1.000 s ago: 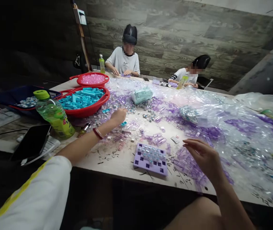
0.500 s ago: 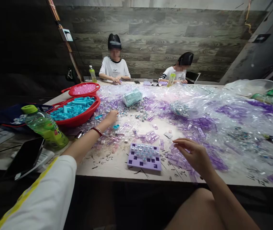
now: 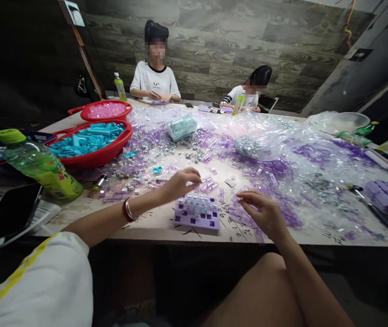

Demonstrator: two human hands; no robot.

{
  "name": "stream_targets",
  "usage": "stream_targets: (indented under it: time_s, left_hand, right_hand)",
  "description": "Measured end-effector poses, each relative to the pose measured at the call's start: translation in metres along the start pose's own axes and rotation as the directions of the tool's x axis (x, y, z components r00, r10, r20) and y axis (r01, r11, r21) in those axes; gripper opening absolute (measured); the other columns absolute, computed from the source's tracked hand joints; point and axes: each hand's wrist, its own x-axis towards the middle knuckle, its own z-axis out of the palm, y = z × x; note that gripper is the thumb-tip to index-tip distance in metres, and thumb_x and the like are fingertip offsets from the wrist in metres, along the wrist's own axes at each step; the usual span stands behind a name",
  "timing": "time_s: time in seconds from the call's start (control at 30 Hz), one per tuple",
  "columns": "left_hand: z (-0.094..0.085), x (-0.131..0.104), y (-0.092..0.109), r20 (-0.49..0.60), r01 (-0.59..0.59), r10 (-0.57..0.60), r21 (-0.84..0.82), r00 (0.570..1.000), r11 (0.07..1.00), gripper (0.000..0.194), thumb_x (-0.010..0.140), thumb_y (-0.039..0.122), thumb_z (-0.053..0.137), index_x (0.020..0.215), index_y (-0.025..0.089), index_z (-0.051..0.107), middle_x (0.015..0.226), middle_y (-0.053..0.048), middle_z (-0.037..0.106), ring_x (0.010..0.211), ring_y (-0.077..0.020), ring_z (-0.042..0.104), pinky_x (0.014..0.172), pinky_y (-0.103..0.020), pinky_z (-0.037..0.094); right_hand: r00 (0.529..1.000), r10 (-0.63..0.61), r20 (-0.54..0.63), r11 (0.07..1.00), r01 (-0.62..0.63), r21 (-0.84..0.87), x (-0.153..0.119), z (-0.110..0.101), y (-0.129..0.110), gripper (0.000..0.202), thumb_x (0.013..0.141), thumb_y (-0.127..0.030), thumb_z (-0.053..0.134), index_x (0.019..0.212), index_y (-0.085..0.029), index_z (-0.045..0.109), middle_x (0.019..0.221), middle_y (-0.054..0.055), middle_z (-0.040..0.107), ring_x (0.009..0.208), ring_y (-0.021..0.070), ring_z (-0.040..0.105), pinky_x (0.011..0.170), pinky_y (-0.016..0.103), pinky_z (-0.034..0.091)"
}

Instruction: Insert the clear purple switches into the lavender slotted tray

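One purple tray (image 3: 192, 221) near left hand (image 3: 180, 185), right hand (image 3: 263, 212); shirt logo (image 3: 156, 84) possibly "CF"

Matt purple block (image 3: 194, 222); glossy red baskets (image 3: 93, 156), plastic; wall (image 3: 214, 50) apparently wood-grained.

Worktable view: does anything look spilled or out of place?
Two strays, perhaps: one turquoise piece lies just outside the red basket, and a second turquoise piece lies nearer the left hand, while the rest visible fill that basket. Purple pieces are scattered loosely too, though that may be normal here.
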Motion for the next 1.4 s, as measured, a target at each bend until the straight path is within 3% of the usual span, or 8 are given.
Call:
stream_targets:
  time_s: [0.07,0.17,0.3,0.57,1.03,1.27,1.4]
  left_hand:
    - [0.017,-0.009,0.027,0.108,-0.061,0.068,-0.068,0.992,0.996,0.013,0.085,0.011,0.055,0.089,0.014,0.067,0.099,-0.008,0.063,0.090,-0.0130,0.060,0.077,-0.024,0.052]
    - [0.030,-0.025,0.045,0.195,-0.043,0.045,-0.013,0.980,0.999,0.017,0.083,0.008,0.056,0.094,0.015,0.067,0.093,-0.006,0.064,0.084,-0.0128,0.060,0.074,-0.023,0.050]
    - [0.037,-0.039,0.041,0.141,-0.019,-0.004,0.165,0.990,0.986,0.010,0.079,0.013,0.062,0.087,0.016,0.068,0.083,-0.004,0.066,0.089,-0.0173,0.057,0.077,-0.027,0.047]
    - [0.047,-0.045,0.037,0.115,-0.166,0.130,0.400,0.985,0.901,0.013,0.086,0.019,0.055,0.083,0.019,0.068,0.094,-0.003,0.067,0.102,-0.0215,0.050,0.087,-0.036,0.036]
    - [0.047,-0.043,0.035,0.074,-0.098,0.074,0.416,0.995,0.904,0.020,0.092,0.023,0.049,0.082,0.020,0.066,0.085,-0.001,0.069,0.095,-0.0181,0.053,0.092,-0.038,0.026]
    - [0.050,-0.043,0.034,0.065,-0.109,0.090,0.459,0.994,0.882,0.020,0.093,0.024,0.048,0.082,0.018,0.063,0.104,-0.003,0.065,0.100,-0.0189,0.050,0.088,-0.037,0.028]
    - [0.053,-0.045,0.033,0.071,-0.122,0.100,0.492,0.993,0.862,0.019,0.094,0.020,0.045,0.086,0.017,0.062,0.105,-0.004,0.063,0.101,-0.0190,0.049,0.089,-0.038,0.027]
  right_hand:
    - [1.000,0.004,0.021,1.000,-0.004,-0.028,-0.001,0.002,-0.003,0.016,0.084,-0.028,0.059,0.094,-0.021,0.069,0.098,0.006,0.066,0.088,0.0198,0.065,0.078,0.033,0.058]
    - [1.000,0.001,0.030,0.999,0.000,-0.053,-0.001,0.002,-0.006,0.015,0.085,-0.027,0.058,0.094,-0.021,0.069,0.096,0.007,0.066,0.088,0.0201,0.065,0.076,0.033,0.058]
    - [0.999,0.020,0.045,0.998,-0.017,-0.058,-0.002,0.003,-0.004,0.015,0.084,-0.026,0.059,0.093,-0.021,0.070,0.095,0.007,0.066,0.086,0.0195,0.065,0.075,0.033,0.058]
    - [0.994,0.020,0.106,0.998,-0.012,-0.068,-0.001,0.008,-0.005,0.016,0.085,-0.025,0.057,0.096,-0.021,0.069,0.097,0.006,0.066,0.084,0.0184,0.066,0.076,0.033,0.057]
    - [0.985,0.022,0.171,0.995,-0.006,-0.096,0.000,0.009,-0.009,0.017,0.086,-0.027,0.056,0.096,-0.022,0.069,0.096,0.007,0.068,0.082,0.0192,0.066,0.074,0.034,0.057]
    - [0.984,0.021,0.177,0.995,-0.003,-0.098,0.001,0.010,-0.009,0.017,0.085,-0.024,0.056,0.096,-0.022,0.069,0.095,0.006,0.068,0.080,0.0183,0.066,0.072,0.032,0.057]
    - [0.982,0.018,0.187,0.994,0.003,-0.110,0.002,0.010,-0.009,0.017,0.085,-0.024,0.056,0.095,-0.022,0.068,0.095,0.006,0.068,0.079,0.0181,0.066,0.071,0.032,0.057]
